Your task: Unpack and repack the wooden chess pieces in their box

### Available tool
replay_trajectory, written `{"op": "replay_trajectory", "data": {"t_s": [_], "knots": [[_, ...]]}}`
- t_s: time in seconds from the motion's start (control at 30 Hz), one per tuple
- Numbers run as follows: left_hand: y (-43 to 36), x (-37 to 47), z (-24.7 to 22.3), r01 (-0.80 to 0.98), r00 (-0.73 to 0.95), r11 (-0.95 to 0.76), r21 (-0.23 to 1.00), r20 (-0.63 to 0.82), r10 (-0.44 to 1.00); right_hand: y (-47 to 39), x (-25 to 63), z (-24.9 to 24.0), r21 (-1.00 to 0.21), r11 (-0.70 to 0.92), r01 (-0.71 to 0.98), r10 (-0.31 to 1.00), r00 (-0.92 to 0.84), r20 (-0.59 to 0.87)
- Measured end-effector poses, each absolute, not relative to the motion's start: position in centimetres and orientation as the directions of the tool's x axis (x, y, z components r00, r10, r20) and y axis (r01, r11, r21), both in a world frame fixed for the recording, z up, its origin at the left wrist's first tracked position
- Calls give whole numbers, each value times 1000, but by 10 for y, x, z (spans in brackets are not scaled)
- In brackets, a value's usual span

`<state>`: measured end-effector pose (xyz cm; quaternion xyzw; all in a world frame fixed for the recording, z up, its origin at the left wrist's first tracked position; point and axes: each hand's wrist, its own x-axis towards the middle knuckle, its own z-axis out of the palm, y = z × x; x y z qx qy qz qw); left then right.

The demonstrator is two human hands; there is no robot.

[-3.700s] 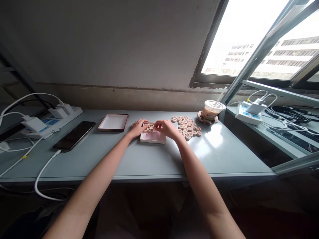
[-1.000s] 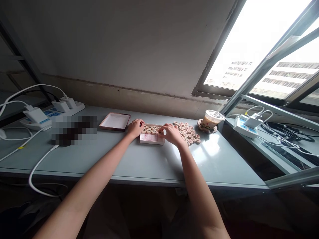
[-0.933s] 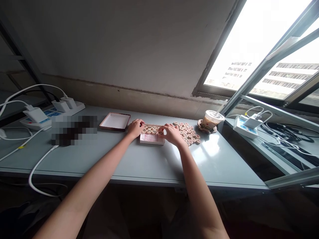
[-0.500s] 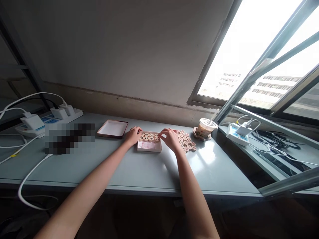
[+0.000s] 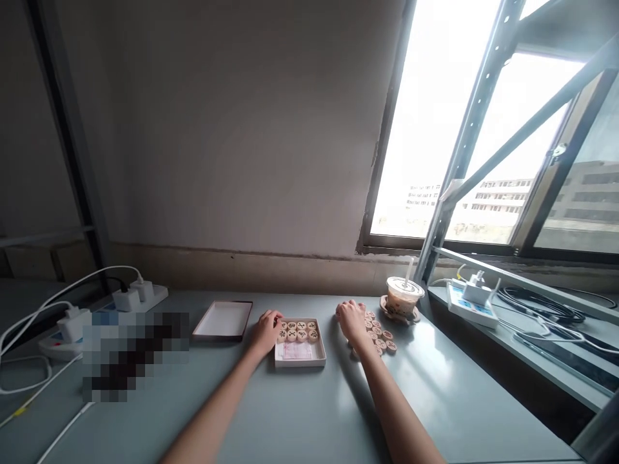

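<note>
A shallow open box point(image 5: 300, 364) holds two rows of round wooden Chinese chess pieces point(image 5: 302, 335) at its far end. A pinkish printed sheet point(image 5: 297, 351) shows on its floor. At the box's left wall, my left hand point(image 5: 267, 330) grips the rim near the far corner with curled fingers. My right hand point(image 5: 351, 319) reaches over the left part of a loose cluster of Chinese chess pieces point(image 5: 377, 338) on the table. Its fingers are bent downward and closed; the fingertips are hidden, so anything between them cannot be made out.
Left of the box lies its upturned lid point(image 5: 223, 320). A lidded drink cup point(image 5: 405, 293) with a straw stands on a coaster point(image 5: 400, 312) behind the pieces. Power strips with cables lie at left point(image 5: 155, 298) and right point(image 5: 471, 306). A metal frame post point(image 5: 464, 142) rises at right.
My right hand has moved from the box's right corner over to the loose pieces, leaving the second row in view. My left hand stays at the box. The camera has tilted up.
</note>
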<state>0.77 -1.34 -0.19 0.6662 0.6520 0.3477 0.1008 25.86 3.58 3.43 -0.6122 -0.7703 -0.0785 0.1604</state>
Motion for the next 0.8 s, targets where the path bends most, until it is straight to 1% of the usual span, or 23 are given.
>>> {"op": "replay_trajectory", "data": {"t_s": [0.07,0.2,0.3,0.37,0.43,0.47,0.53,0.57,0.63,0.73,0.8], "knots": [[-14,8,-2,791,-95,-124,599,320,943,34,259,36,-107,264,959,920,-217,326],[-18,12,-1,753,-75,-146,641,304,950,28,266,37,-188,368,911,912,-314,265],[-21,15,1,699,-76,-145,700,275,959,25,271,39,-255,418,872,893,-344,290],[-23,17,3,678,-61,-136,723,240,969,22,268,43,-338,457,823,874,-345,342],[-23,16,5,670,-21,-134,730,200,980,16,258,48,-451,526,721,842,-369,392],[-24,16,6,668,9,-143,730,185,983,11,250,50,-506,572,645,818,-411,402],[-25,13,9,659,73,-175,732,169,983,-1,232,52,-573,655,493,742,-560,367],[-25,12,10,652,100,-195,733,172,980,-7,223,52,-572,686,449,697,-631,341],[-27,11,11,641,127,-226,733,189,974,-20,207,51,-551,733,399,625,-715,313],[-28,10,10,636,137,-249,730,210,968,-32,193,49,-484,781,395,579,-747,326],[-27,9,8,633,141,-255,731,215,966,-35,190,48,-416,797,437,583,-737,342]]}}
